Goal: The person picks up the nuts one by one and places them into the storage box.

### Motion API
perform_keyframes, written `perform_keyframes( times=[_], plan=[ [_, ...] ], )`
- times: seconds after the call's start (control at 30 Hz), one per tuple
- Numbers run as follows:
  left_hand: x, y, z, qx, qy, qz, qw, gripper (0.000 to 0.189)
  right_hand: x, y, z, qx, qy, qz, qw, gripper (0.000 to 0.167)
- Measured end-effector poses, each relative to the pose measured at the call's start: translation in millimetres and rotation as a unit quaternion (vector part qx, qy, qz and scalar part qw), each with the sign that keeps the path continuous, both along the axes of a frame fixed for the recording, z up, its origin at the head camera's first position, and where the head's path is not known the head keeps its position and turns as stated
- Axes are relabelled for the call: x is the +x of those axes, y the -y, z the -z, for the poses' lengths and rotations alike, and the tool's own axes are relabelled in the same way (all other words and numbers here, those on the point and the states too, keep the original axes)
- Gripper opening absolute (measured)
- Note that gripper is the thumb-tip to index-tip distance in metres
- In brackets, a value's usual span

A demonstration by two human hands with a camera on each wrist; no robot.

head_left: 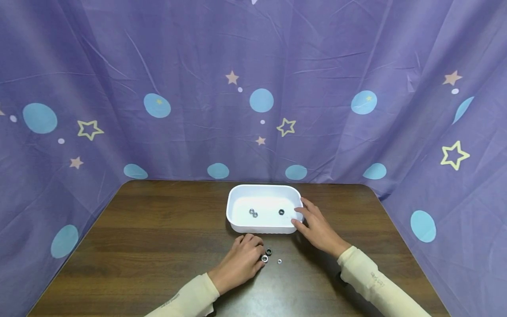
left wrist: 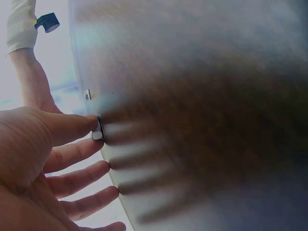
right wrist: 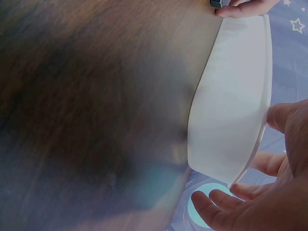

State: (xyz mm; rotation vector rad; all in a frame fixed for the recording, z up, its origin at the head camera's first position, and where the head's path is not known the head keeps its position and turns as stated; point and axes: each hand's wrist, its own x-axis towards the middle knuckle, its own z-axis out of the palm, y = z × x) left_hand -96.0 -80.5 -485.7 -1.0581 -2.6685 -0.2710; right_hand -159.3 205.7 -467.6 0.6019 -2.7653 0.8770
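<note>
My left hand (head_left: 240, 259) is low over the table, in front of the tray. Its thumb and index finger pinch a silver nut (head_left: 264, 259), seen as a shiny edge between the fingertips in the left wrist view. A dark nut (head_left: 269, 252) lies right beside it, and a smaller silver nut (head_left: 279, 261) is a little to the right. My right hand (head_left: 318, 229) rests with loose, spread fingers on the right end of the white tray (head_left: 257, 230), thumb at the rim. Inside the tray are two silver nuts (head_left: 253, 213) and one dark nut (head_left: 281, 212).
The brown wooden table (head_left: 166, 229) ends just behind the tray. A purple curtain (head_left: 190, 110) with stars and blue dots hangs along its back and sides.
</note>
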Motion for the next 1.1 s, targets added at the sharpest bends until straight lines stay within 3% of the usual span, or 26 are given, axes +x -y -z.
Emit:
perform_keyframes(
  times=[0.57, 1.1],
  plan=[
    [1.2, -2.8, -0.9, -0.014, -0.009, -0.013, 0.9998, 0.015, 0.7, 0.0, -1.3, -0.001, 0.013, 0.001, 0.9999, 0.048],
    [2.2, 9.4, -19.6, -0.009, 0.000, 0.001, 1.0000, 0.013, 0.6, 0.2, -2.4, -0.007, 0.022, 0.001, 0.9997, 0.050]
  ],
)
